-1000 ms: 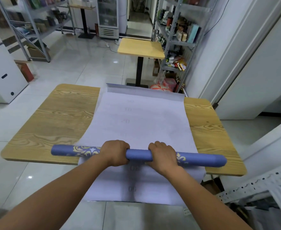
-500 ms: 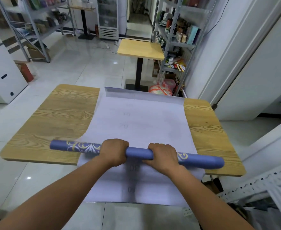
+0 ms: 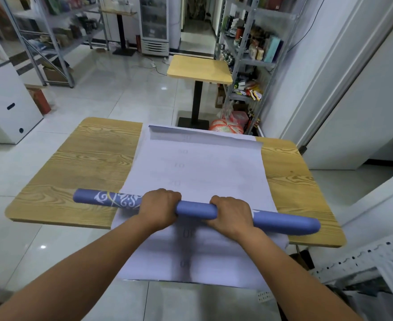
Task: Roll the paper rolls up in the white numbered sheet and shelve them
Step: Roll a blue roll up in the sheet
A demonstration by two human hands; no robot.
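- Paper roll point(image 3: 196, 210) nudged farther from the table's point(image 3: 93, 158) near edge, across the sheet point(image 3: 198, 167).
- Left hand point(image 3: 159, 209), right hand point(image 3: 231, 215) both wrapped round it.
- Sheet not wrapping yet.

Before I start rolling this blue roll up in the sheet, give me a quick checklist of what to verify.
1. Both hands grip the roll: ok. The left hand and right hand curl round it near its middle.
2. Roll on the sheet: ok. It lies across it, with both ends sticking out past the sides.
3. Near end of sheet free to wrap: ok. It hangs off the near edge of the table.
4. Far end of sheet flat: not ok. It curls up.
5. Roll square to the sheet: cannot tell through the wide-angle view.
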